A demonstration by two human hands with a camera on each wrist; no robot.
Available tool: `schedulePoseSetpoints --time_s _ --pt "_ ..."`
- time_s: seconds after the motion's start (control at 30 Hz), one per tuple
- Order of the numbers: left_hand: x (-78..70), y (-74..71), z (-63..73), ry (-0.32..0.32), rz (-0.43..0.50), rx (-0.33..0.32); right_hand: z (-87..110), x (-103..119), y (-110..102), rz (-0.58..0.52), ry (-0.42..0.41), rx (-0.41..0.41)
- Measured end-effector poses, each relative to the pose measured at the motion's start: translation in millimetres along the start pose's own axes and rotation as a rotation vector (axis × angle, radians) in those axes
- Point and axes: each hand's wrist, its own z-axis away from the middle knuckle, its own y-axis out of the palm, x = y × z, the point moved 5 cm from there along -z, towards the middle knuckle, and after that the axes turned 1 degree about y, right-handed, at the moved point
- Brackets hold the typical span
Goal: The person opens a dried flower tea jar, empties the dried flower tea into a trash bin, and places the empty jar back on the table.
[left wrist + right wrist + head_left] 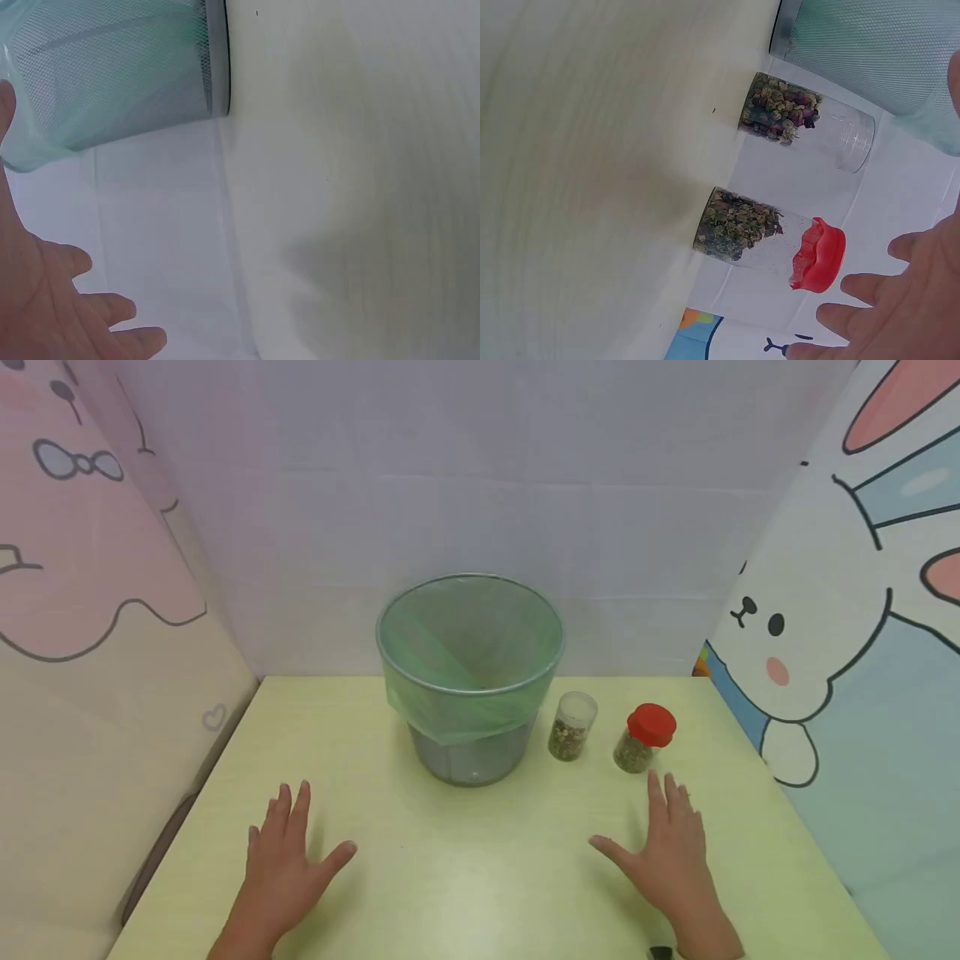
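Note:
My left hand [283,868] hovers over the table's left front with fingers spread and nothing held. Over on the right front, my right hand [671,860] is spread too, its fingertips pointing toward a jar with a red lid [652,725]. That jar is clear and partly filled with dried flowers or herbs [735,225]. Left of it stands a lidless clear jar [573,725], about half full of similar dried flowers [780,109]. A grey mesh wastebasket [472,760], lined with a translucent green bag [465,706] folded over its rim, stands at the back middle.
The pale yellow table [465,860] carries these things. A plain whitish cloth [480,468] hangs behind it. Printed cloths with cartoon figures, a rabbit [795,635] among them, flank both sides. A small black object [661,952] shows beside the right wrist.

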Motion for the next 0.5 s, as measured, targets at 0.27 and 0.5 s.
schedulePoseSetpoints --time_s 0.27,0.5 --pt "-28.2 -22.7 -34.8 0.067 0.328 0.111 -3.2 -5.6 3.0 -0.068 0.036 0.033" --pt "-53.1 -35.5 -66.2 0.098 0.372 0.139 -5.9 -8.6 7.0 -0.123 0.052 0.075"
